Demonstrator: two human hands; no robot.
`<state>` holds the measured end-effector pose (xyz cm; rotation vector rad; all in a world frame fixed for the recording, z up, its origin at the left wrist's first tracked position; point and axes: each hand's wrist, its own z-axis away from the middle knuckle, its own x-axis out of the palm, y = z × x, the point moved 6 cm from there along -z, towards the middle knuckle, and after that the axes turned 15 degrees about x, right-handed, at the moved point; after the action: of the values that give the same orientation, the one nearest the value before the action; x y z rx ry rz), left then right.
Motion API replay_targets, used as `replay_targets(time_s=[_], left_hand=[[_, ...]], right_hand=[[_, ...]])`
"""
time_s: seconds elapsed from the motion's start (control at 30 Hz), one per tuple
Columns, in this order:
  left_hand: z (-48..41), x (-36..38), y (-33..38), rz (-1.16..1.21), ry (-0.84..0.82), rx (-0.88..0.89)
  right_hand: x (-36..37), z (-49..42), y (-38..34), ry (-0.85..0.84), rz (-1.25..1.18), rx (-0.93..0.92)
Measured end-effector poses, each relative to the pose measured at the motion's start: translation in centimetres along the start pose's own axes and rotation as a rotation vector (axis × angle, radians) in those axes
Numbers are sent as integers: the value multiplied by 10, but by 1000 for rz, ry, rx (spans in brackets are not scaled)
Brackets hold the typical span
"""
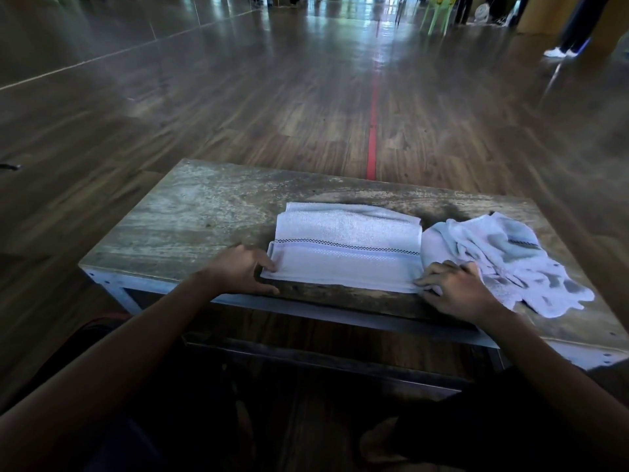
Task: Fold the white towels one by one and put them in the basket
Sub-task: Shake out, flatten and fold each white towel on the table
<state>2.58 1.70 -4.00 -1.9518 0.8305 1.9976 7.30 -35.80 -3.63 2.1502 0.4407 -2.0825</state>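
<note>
lower middle of the frame, our hands, left hand (240, 269) and right hand (454, 289), pinch the folded towel (347, 247) ends on the bench (190, 212); reckon it snags the crumpled towel (503, 253) touching it.

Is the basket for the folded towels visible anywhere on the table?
No: the table holds only the folded towel and a crumpled towel pile.
</note>
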Motion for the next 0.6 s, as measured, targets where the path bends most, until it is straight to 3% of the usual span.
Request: replay_targets(time_s=[0.1,0.3,0.6], left_hand=[[5,5,-2,-2,-32,27],[18,9,1,-8,85,210],[29,5,-1,104,133,144]], right_hand=[[1,6,-1,-7,8,-24],[9,22,-1,-24,16,-90],[5,24,-3,-131,-123,-51]])
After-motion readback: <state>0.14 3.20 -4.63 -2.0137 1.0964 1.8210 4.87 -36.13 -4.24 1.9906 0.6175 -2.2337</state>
